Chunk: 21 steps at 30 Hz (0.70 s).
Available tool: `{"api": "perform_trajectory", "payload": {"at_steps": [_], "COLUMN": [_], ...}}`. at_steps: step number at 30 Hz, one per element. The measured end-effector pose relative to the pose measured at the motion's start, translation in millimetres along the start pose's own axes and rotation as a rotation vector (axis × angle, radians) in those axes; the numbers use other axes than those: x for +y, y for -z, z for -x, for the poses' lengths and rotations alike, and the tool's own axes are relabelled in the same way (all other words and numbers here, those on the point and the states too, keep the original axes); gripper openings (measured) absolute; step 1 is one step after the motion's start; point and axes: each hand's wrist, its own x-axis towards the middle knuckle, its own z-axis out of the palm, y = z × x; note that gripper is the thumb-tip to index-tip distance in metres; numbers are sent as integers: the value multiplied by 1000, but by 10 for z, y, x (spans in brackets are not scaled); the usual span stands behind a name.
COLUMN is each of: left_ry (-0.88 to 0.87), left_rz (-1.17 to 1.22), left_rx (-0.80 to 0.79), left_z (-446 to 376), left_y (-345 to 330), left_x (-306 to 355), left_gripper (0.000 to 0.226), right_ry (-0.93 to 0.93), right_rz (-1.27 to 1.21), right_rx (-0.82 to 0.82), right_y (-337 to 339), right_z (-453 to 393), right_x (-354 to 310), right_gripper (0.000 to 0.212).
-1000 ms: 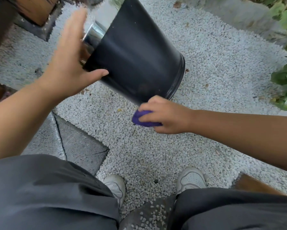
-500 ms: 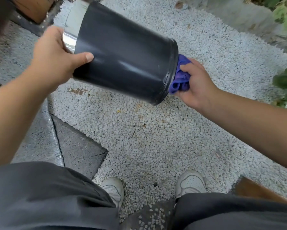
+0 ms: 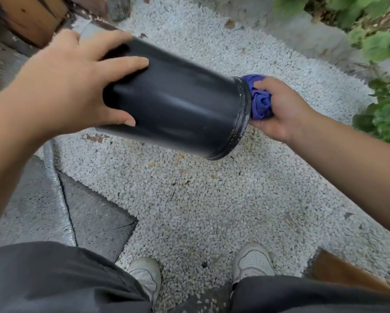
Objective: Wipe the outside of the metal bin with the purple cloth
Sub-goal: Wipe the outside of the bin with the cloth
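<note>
The black metal bin (image 3: pixel 178 105) is held in the air on its side, its bottom end pointing right. My left hand (image 3: pixel 76 86) grips the bin near its open end, fingers spread over the wall and thumb below. My right hand (image 3: pixel 279 109) holds the bunched purple cloth (image 3: pixel 259 100) pressed against the bin's bottom end. The bin's opening is hidden behind my left hand.
White gravel (image 3: pixel 200 199) covers the ground below. Grey paving slabs (image 3: pixel 94 213) lie at the left, a wooden object (image 3: pixel 29 16) at the top left, green plants (image 3: pixel 383 75) along the right. My white shoes (image 3: pixel 252 260) stand on the gravel. A brown board (image 3: pixel 343 272) sits bottom right.
My left hand slid further along the bin's wall, covering its shiny rim. The bin tipped flatter and the cloth stayed pressed on its bottom end after moving up from below a second ago.
</note>
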Motion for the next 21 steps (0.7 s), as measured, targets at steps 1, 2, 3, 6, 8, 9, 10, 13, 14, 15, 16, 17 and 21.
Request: {"api": "perform_trajectory", "payload": {"at_steps": [1, 2, 3, 6, 8, 9, 10, 13, 14, 15, 16, 17, 21], "left_ry": [19, 41, 63, 120, 156, 162, 163, 204, 228, 249, 266, 276, 294], "left_rz": [-13, -18, -22, -34, -20, -32, -56, -86, -82, -80, -83, -89, -113], "left_rx": [-4, -2, 7, 4, 12, 14, 3, -25, -28, -32, -34, -38, -53], "left_z": [2, 7, 15, 58, 59, 49, 36, -32, -59, -78, -87, -91, -96], "left_y": [5, 5, 2, -10, -2, 8, 20, 58, 74, 85, 90, 86, 53], "left_x": [-4, -6, -4, 53, 131, 181, 238, 359, 376, 380, 382, 378, 344], "left_gripper": [92, 92, 92, 92, 91, 93, 96, 103, 103, 103, 103, 103, 104], "right_ry": [80, 166, 241, 358, 402, 413, 417, 452, 473, 495, 515, 536, 694], "right_rz": [114, 214, 280, 447, 646, 723, 771, 845, 862, 870, 869, 857, 890], "right_rx": [19, 26, 16, -98, -183, -213, -233, -273, -276, -274, -275, -279, -240], "right_y": [13, 12, 0, -88, -176, -209, -233, -262, -251, -232, -209, -184, -115], "right_z": [-18, -37, -57, -166, -226, -246, -257, -229, -209, -177, -134, -81, 156], "right_x": [-53, -111, -180, -365, -445, -464, -465, -455, -440, -417, -389, -353, -139], "right_gripper": [22, 25, 28, 32, 29, 26, 24, 22, 24, 25, 26, 27, 35]}}
